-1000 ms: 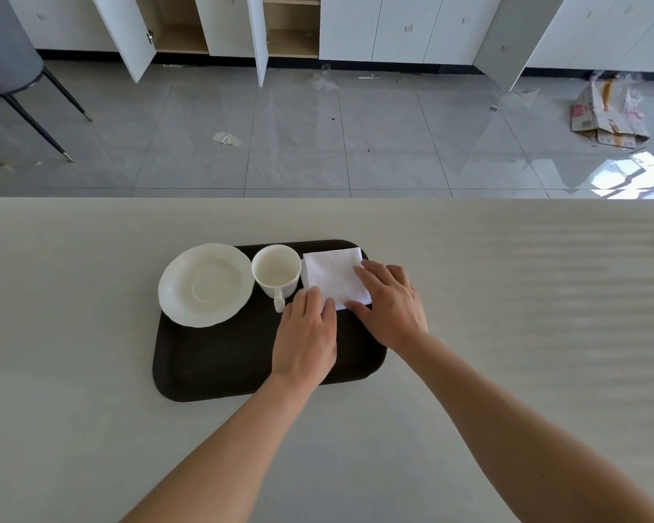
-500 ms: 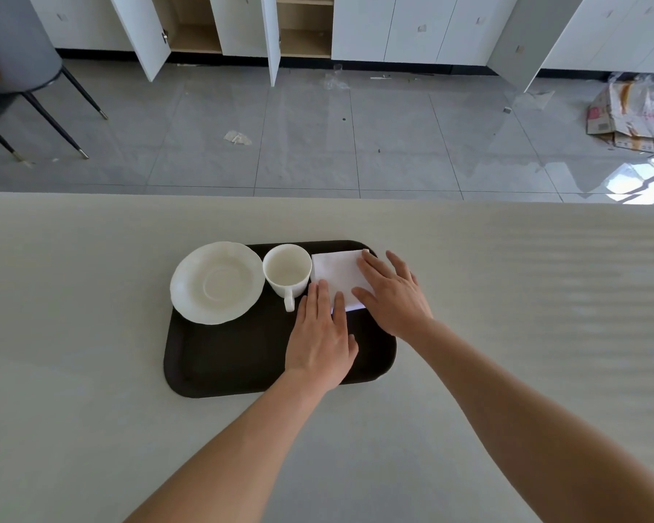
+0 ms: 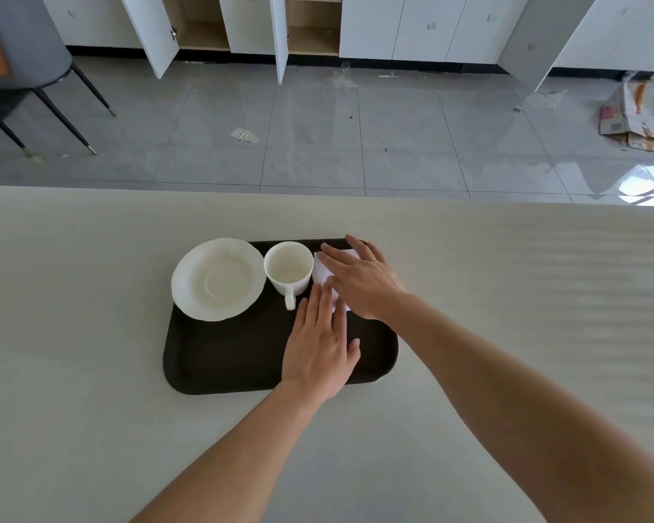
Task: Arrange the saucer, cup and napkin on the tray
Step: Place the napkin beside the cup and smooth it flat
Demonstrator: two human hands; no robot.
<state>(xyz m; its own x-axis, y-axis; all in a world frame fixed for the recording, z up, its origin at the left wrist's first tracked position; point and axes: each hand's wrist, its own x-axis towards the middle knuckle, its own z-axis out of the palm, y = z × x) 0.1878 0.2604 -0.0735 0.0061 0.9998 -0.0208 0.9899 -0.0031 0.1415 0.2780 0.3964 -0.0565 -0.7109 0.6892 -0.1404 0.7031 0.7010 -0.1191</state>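
A dark brown tray (image 3: 227,356) lies on the pale table. On its far left sits a white saucer (image 3: 218,279), partly overhanging the tray's rim. To the right of the saucer stands an empty white cup (image 3: 288,266), its handle pointing toward me. A white napkin (image 3: 321,271) lies in the tray's far right corner, mostly covered by my hands. My right hand (image 3: 363,281) rests flat across it with fingers spread. My left hand (image 3: 320,345) lies flat on the tray, fingertips at the napkin's near edge.
The table (image 3: 91,409) extends wide on both sides of the tray; its far edge is just beyond the tray. Past it are a tiled floor, open white cabinets (image 3: 242,24), a chair (image 3: 23,69) at left and cardboard (image 3: 635,115) at right.
My right hand has slid leftward and farther over the napkin, covering more of it. My left hand stayed flat at the napkin's near edge. Less napkin shows than before.
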